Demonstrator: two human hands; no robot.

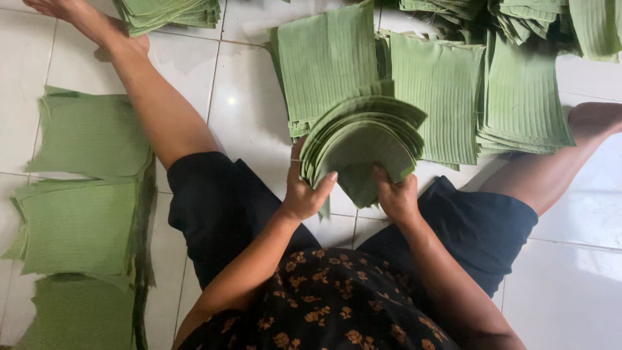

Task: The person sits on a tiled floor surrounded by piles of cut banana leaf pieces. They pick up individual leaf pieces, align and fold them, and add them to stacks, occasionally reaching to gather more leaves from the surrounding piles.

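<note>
A thick stack of green leaf pieces with rounded tops (pixel 363 146) is held upright between my legs, above the white tiled floor. My left hand (pixel 304 191) grips its left lower edge, thumb over the front. Its lower right edge is gripped by my right hand (pixel 395 194). Just behind the stack lie piles of square-cut green leaves (pixel 327 58), (pixel 440 91) on the floor.
More square leaf piles (pixel 525 97) lie at the back right, and others (pixel 168 13) at the back left. Several flat leaf stacks (pixel 84 220) lie along the left by my outstretched leg (pixel 155 110). My other leg (pixel 557 168) extends right over white tiles (pixel 570 285).
</note>
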